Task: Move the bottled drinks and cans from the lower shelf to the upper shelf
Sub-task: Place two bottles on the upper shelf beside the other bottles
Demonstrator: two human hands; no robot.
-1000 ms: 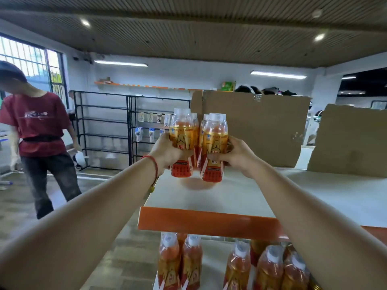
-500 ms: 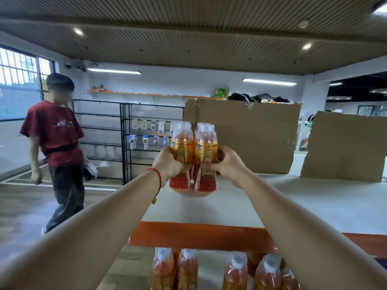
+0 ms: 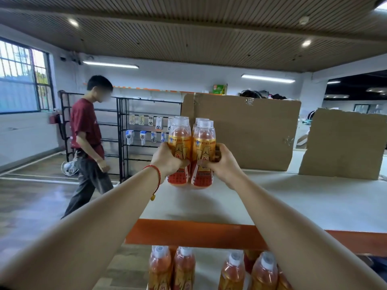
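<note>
Gripping four orange drink bottles (image 3: 181, 141) at mid-label, the left hand (image 3: 167, 162) and right hand (image 3: 225, 164) curl round them from both sides, low over the upper shelf (image 3: 293, 201). They look full, so probably heavy, with smooth slippery plastic; squeeze the middle firmly.

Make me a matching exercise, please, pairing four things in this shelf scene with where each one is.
1 held bottles
2 shelved bottles
3 cardboard sheet
4 red bracelet

A gripped between left hand and right hand
B on the left wrist
C on the lower shelf
D upright at the upper shelf's far edge

Pairs: 1-A, 2-C, 3-D, 4-B
</note>
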